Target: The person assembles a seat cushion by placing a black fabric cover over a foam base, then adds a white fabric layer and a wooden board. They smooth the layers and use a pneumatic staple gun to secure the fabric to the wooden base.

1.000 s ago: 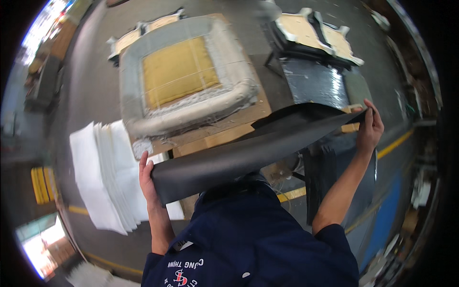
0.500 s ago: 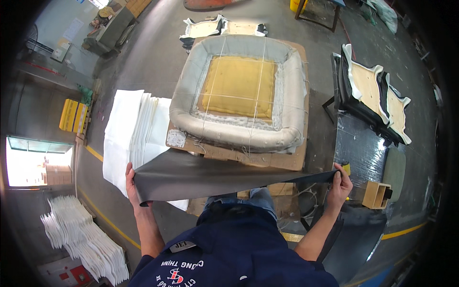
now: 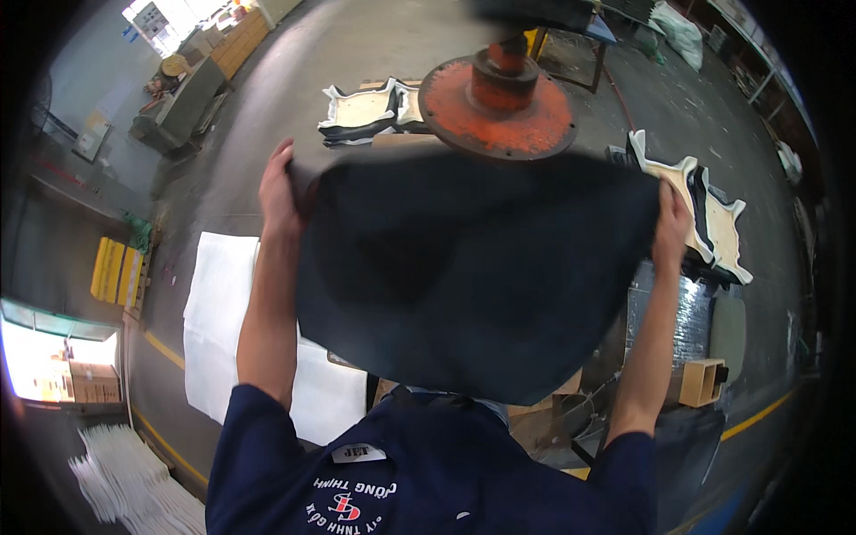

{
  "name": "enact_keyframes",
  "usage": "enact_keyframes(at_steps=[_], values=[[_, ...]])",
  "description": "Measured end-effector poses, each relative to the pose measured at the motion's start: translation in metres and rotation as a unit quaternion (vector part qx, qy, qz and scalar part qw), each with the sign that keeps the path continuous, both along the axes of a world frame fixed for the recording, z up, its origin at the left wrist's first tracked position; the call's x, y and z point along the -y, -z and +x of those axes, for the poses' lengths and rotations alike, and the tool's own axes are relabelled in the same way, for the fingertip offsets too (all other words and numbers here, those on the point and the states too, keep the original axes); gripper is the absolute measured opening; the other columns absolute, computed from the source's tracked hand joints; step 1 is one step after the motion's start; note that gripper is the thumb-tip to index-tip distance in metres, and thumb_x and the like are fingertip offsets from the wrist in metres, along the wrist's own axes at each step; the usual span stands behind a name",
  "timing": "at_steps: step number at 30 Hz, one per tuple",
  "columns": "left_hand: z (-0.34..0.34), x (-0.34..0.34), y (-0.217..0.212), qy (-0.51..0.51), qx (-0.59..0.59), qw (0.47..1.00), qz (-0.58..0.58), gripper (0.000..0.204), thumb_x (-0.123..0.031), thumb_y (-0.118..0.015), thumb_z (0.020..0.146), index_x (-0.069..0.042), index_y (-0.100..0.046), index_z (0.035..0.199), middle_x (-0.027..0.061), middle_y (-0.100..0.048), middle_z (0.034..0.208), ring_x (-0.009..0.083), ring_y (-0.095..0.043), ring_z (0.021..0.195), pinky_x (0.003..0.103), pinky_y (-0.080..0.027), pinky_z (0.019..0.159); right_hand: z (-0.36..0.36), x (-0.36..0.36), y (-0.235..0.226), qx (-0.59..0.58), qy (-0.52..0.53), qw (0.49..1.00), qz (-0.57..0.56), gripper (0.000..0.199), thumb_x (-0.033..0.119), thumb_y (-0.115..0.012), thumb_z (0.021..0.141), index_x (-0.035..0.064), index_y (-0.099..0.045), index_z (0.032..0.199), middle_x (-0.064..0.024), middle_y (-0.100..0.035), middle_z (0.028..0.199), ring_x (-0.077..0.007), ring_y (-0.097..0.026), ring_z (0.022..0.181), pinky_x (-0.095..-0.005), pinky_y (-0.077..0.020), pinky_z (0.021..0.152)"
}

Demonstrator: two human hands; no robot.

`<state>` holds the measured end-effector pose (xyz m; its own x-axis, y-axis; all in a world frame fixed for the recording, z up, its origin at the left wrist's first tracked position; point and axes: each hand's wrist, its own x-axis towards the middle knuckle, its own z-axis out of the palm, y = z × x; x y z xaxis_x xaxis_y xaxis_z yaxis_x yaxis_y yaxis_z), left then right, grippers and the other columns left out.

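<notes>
A wide black sheet (image 3: 473,276), like leather or vinyl, is stretched out in front of me, its near edge sagging toward my waist. My left hand (image 3: 282,192) grips its far left corner, partly blurred, with the fingers behind the edge. At the far right corner, my right hand (image 3: 671,225) is closed on the sheet. Just past the far edge hangs a worn orange round metal plate (image 3: 499,107) on a thick shaft. The sheet hides the padded ring and yellow cushion on the board below it.
White sheets (image 3: 214,330) lie stacked at my left, more white pieces (image 3: 138,477) at lower left. Upholstered panels (image 3: 361,109) lie beyond, and others (image 3: 718,218) at right on a table with a small wooden box (image 3: 703,383). A yellow stack (image 3: 116,272) stands far left.
Both hands have risen and moved away from my body, carrying the sheet up and over the padded ring, now covered from sight. The orange plate shows much more fully.
</notes>
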<state>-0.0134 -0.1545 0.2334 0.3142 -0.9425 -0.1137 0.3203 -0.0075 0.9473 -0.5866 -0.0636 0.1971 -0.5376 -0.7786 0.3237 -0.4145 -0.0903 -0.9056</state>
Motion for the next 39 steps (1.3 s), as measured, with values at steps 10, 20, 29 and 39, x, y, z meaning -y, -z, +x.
enact_keyframes(at_steps=[10, 20, 29, 39], values=[[0.132, -0.051, 0.251, 0.082, 0.355, 0.912, 0.188, 0.062, -0.035, -0.048, 0.102, -0.007, -0.032, 0.154, 0.0213, -0.050, 0.145, 0.0323, -0.045, 0.136, 0.040, -0.032, 0.114, 0.078, -0.113, 0.167, 0.087, 0.036, 0.949, 0.300, 0.047, 0.022, -0.056, 0.103, 0.0033, -0.048, 0.146, -0.0011, -0.062, 0.099, -0.0073, -0.057, 0.084, -0.0226, -0.0476, 0.071], [0.195, -0.108, 0.407, 0.242, -0.017, 0.881, 0.406, 0.080, -0.066, -0.031, 0.098, -0.014, -0.027, 0.158, 0.0145, -0.035, 0.160, 0.0312, -0.032, 0.147, 0.048, -0.023, 0.119, 0.211, -0.275, 0.185, 0.472, 0.140, 0.780, 0.386, 0.044, 0.045, -0.056, 0.102, 0.0113, -0.049, 0.129, -0.0014, -0.056, 0.109, -0.0161, -0.058, 0.090, -0.0356, -0.0512, 0.074], [0.129, -0.086, 0.350, 0.202, -0.045, 0.891, 0.404, 0.062, -0.051, -0.035, 0.104, -0.004, -0.055, 0.139, 0.0128, -0.065, 0.128, 0.0218, -0.063, 0.112, 0.035, -0.051, 0.097, 0.213, -0.267, 0.189, 0.247, -0.052, 0.846, 0.470, 0.042, 0.039, -0.074, 0.091, -0.0018, -0.068, 0.084, 0.0002, -0.060, 0.072, -0.0072, -0.053, 0.070, -0.0265, -0.0412, 0.063], [0.175, -0.048, 0.293, 0.125, 0.144, 0.945, 0.265, 0.029, -0.024, -0.056, 0.096, 0.002, -0.070, 0.096, 0.0078, -0.068, 0.090, 0.0158, -0.062, 0.084, 0.034, -0.050, 0.077, 0.171, -0.138, 0.090, 0.425, -0.063, 0.884, 0.186, 0.019, 0.004, -0.069, 0.079, -0.0040, -0.073, 0.095, -0.0102, -0.073, 0.093, -0.0188, -0.070, 0.082, -0.0322, -0.0569, 0.077]])
